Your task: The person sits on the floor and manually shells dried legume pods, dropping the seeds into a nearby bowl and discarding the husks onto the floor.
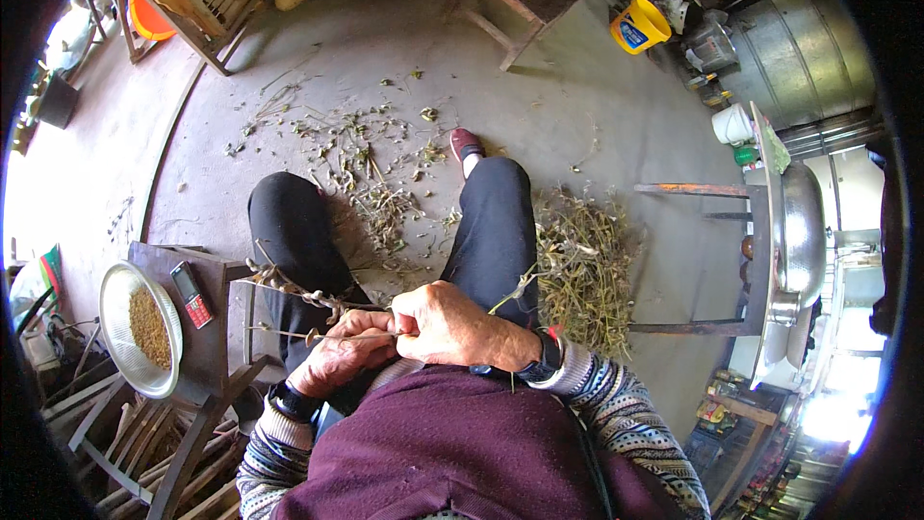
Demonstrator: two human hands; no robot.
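Both hands meet in front of my lap over dried plant stalks. My left hand is closed round thin dry stems with shrivelled pods, which stick out to the left. Against it, my right hand pinches part of the same stalks between thumb and fingers; a greenish stem end shows above its back. What lies between the fingertips is hidden. A white perforated basket holding small brown seeds or grains rests on a wooden stool at the left, beside a red keypad phone.
A heap of dried plants lies on the floor beside my right leg. Loose pods and leaves are scattered ahead of me. Wooden chairs stand farther off, near a yellow bucket. A table with a metal basin stands at the right.
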